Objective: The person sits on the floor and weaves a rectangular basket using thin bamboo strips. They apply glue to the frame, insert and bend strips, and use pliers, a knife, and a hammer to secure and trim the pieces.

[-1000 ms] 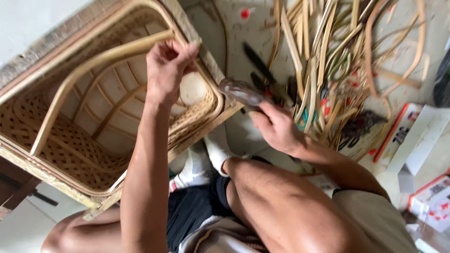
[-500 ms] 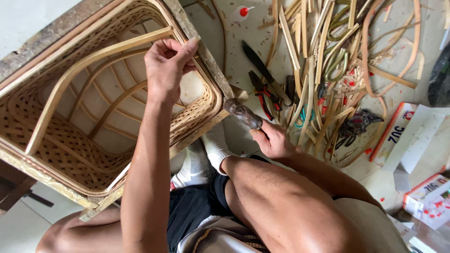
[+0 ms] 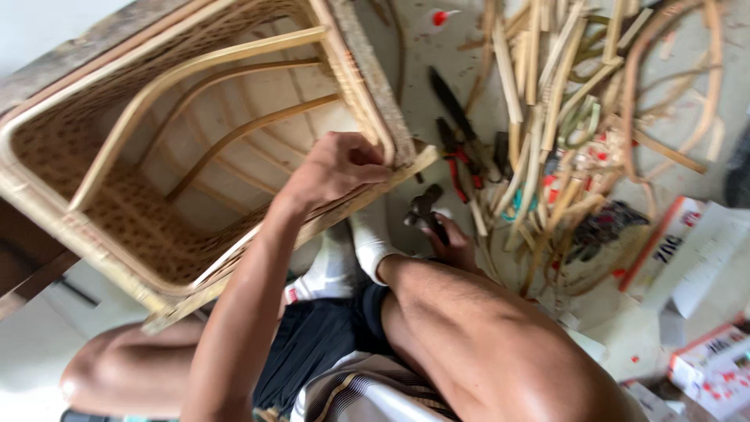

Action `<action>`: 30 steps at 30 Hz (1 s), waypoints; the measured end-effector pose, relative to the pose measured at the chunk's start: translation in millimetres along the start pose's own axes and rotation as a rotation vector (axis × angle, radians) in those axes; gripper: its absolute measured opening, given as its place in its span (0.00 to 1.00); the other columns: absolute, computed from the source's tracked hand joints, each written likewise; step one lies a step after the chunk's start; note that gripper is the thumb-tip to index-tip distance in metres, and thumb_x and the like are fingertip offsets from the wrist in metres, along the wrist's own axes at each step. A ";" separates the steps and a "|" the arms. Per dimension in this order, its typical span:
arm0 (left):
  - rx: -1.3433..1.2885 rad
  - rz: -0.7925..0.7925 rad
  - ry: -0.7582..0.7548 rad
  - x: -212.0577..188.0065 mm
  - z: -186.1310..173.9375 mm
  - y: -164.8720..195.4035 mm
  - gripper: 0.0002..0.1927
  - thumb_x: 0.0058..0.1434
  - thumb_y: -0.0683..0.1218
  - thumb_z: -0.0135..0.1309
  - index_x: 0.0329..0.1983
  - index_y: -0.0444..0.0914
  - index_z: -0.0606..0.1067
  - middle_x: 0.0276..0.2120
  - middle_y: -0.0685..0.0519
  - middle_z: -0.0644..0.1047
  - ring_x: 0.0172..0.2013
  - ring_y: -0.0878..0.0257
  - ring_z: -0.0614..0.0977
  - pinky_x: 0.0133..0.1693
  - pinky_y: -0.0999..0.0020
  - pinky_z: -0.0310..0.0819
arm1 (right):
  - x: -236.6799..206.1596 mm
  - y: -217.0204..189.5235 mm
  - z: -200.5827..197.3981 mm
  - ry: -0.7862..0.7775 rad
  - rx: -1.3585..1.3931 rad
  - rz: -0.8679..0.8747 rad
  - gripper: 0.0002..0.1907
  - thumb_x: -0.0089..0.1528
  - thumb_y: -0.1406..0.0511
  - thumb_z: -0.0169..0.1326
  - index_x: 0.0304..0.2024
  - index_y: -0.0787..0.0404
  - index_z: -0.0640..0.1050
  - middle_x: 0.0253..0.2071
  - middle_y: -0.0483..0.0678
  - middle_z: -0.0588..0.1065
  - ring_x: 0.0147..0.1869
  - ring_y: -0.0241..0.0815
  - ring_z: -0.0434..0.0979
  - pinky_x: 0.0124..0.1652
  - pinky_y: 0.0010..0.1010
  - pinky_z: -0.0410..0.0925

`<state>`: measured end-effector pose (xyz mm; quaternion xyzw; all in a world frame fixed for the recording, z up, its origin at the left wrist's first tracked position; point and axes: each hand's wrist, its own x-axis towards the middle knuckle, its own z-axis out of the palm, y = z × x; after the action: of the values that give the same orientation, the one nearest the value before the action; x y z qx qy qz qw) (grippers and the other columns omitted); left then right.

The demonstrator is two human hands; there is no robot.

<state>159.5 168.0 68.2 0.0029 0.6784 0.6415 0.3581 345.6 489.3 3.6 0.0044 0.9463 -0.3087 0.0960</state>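
Observation:
A woven rattan chair frame (image 3: 117, 195) lies tipped on its side in front of me, its curved cane ribs showing inside. My left hand (image 3: 336, 168) grips the frame's near corner rim where a flat cane strip (image 3: 398, 168) runs along the edge. My right hand (image 3: 449, 242) is low beside my knee, closed on the handle of a dark hammer (image 3: 423, 209), whose head points up toward that corner. My bent leg hides most of the right forearm.
A heap of cane strips and rattan lengths (image 3: 562, 101) covers the floor at the right. Red-handled pliers (image 3: 453, 160) and a dark blade (image 3: 449, 101) lie beside it. White and red cardboard boxes (image 3: 687, 250) sit at the far right. My feet in white socks (image 3: 336, 266) rest under the frame.
My left hand has dropped from the frame's upper rim to its near corner. My right hand has pulled the hammer back down toward my knee. The view has shifted closer.

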 end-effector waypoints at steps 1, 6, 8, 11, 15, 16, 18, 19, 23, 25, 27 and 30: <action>0.015 -0.038 0.022 2.3 1.8 -0.2 0.14 0.54 0.50 0.69 0.31 0.34 0.81 0.27 0.51 0.80 0.28 0.67 0.77 0.30 0.65 0.75 | 1.8 4.1 5.2 0.024 -0.021 -0.020 0.20 0.64 0.59 0.61 0.55 0.62 0.76 0.41 0.57 0.78 0.41 0.52 0.81 0.40 0.39 0.74; 0.197 0.003 0.119 -5.1 3.9 -2.5 0.17 0.57 0.55 0.65 0.32 0.36 0.82 0.25 0.47 0.79 0.26 0.61 0.76 0.31 0.62 0.72 | 20.0 13.6 32.4 0.031 -0.132 -0.134 0.19 0.66 0.59 0.61 0.56 0.60 0.77 0.43 0.58 0.78 0.43 0.58 0.80 0.41 0.45 0.73; 0.538 0.264 0.358 -27.0 7.0 -7.9 0.19 0.59 0.58 0.65 0.38 0.39 0.81 0.32 0.49 0.79 0.37 0.57 0.78 0.42 0.60 0.74 | 25.5 19.2 39.3 0.015 -0.158 -0.143 0.18 0.66 0.61 0.61 0.55 0.61 0.77 0.44 0.58 0.77 0.45 0.58 0.79 0.43 0.45 0.73; 0.860 0.405 0.545 -82.5 1.8 -27.9 0.36 0.54 0.65 0.62 0.55 0.35 0.72 0.41 0.47 0.77 0.45 0.55 0.78 0.50 0.57 0.72 | 28.8 27.4 36.2 0.013 -0.156 -0.172 0.16 0.66 0.64 0.61 0.55 0.64 0.78 0.47 0.58 0.77 0.47 0.57 0.79 0.46 0.44 0.72; 0.901 0.308 0.505 -139.3 -18.1 -57.9 0.47 0.58 0.62 0.62 0.71 0.29 0.63 0.41 0.48 0.75 0.43 0.54 0.77 0.48 0.60 0.72 | 38.5 15.2 12.5 0.044 -0.144 -0.255 0.15 0.65 0.68 0.62 0.54 0.66 0.79 0.49 0.58 0.76 0.51 0.56 0.78 0.50 0.42 0.72; 0.902 0.297 0.507 -140.8 -18.5 -61.2 0.46 0.59 0.63 0.62 0.70 0.30 0.63 0.41 0.48 0.75 0.43 0.54 0.77 0.48 0.60 0.72 | 46.6 5.7 7.2 0.063 -0.131 -0.308 0.15 0.65 0.69 0.62 0.53 0.67 0.79 0.50 0.58 0.75 0.52 0.55 0.77 0.50 0.42 0.72; 0.902 0.281 0.501 -141.6 -19.1 -65.6 0.44 0.61 0.63 0.63 0.69 0.31 0.64 0.40 0.48 0.74 0.43 0.54 0.77 0.49 0.60 0.73 | 65.6 -20.1 -2.7 0.098 -0.090 -0.403 0.14 0.65 0.71 0.62 0.53 0.68 0.80 0.52 0.58 0.75 0.53 0.55 0.77 0.52 0.42 0.72; 0.895 0.278 0.506 -140.1 -18.7 -65.9 0.45 0.60 0.63 0.64 0.69 0.31 0.64 0.41 0.47 0.75 0.44 0.53 0.78 0.49 0.60 0.73 | 77.8 -34.8 -7.7 0.133 -0.068 -0.469 0.14 0.65 0.72 0.62 0.53 0.69 0.80 0.52 0.58 0.75 0.54 0.54 0.77 0.53 0.41 0.72; 0.860 0.303 0.532 -142.7 -14.6 -60.5 0.49 0.52 0.61 0.66 0.69 0.31 0.63 0.49 0.45 0.76 0.50 0.51 0.77 0.52 0.56 0.72 | 113.4 -91.9 -25.3 0.249 -0.012 -0.710 0.13 0.63 0.73 0.61 0.50 0.70 0.80 0.51 0.57 0.76 0.54 0.55 0.77 0.53 0.44 0.72; 0.849 0.372 0.567 -149.0 -10.0 -53.0 0.48 0.49 0.59 0.67 0.68 0.31 0.64 0.56 0.42 0.75 0.56 0.48 0.76 0.56 0.52 0.69 | 121.7 -110.3 -41.8 0.239 -0.041 -0.802 0.12 0.62 0.72 0.60 0.49 0.70 0.80 0.49 0.57 0.77 0.51 0.56 0.78 0.51 0.43 0.73; 0.742 0.467 0.685 -161.8 -5.9 -45.2 0.42 0.51 0.54 0.69 0.67 0.35 0.67 0.62 0.41 0.72 0.62 0.45 0.73 0.63 0.47 0.65 | 130.9 -124.0 -54.9 0.203 -0.032 -0.857 0.11 0.64 0.72 0.59 0.48 0.70 0.80 0.48 0.56 0.77 0.50 0.54 0.79 0.50 0.41 0.74; 0.534 0.351 1.029 -203.3 -0.8 -43.0 0.31 0.52 0.46 0.69 0.60 0.38 0.73 0.62 0.44 0.72 0.63 0.46 0.73 0.65 0.50 0.64 | 151.0 -138.6 -72.7 0.195 0.064 -0.927 0.12 0.64 0.71 0.58 0.50 0.71 0.79 0.48 0.56 0.76 0.49 0.53 0.79 0.49 0.39 0.74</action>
<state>329.8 65.5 128.7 -0.1058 0.8915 0.4176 -0.1403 175.0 412.0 114.1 -0.3863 0.8432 -0.3462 -0.1413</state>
